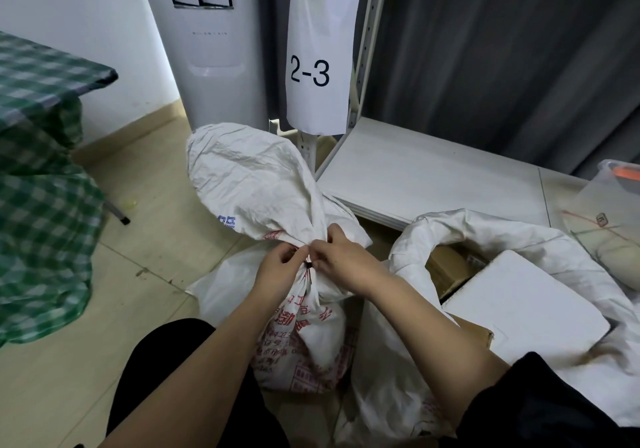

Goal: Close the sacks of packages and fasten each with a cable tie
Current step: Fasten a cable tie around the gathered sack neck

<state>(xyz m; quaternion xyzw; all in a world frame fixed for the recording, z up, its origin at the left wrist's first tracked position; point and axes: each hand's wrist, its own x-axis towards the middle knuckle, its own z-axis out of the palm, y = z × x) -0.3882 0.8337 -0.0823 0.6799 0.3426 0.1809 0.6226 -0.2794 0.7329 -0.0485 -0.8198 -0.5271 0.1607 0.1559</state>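
Sacks of packages stand on the tiled floor beside a white shelf unit (433, 174), and a person bends over the nearer sack (301, 330), printed in red, whose woven neck is gathered into a tight waist with its loose top (249, 177) billowing above. Both hands meet at that waist: the left hand (280, 267) has its fingers curled in a pinch at the gathered cloth, and the right hand (343, 262) pinches close beside it, where the small dark cable tie (309, 267) circles the neck. Whether the tie's tail is already through its head is too small to tell. Doing this step well looks to mean keeping the gather bunched and tight with one hand while the other draws the tail straight, so the loop bites below the folds and cannot slip off. A second sack (460, 229) sits open to the right, with a white package (526, 305) and brown cartons showing inside, apparently not yet closed.
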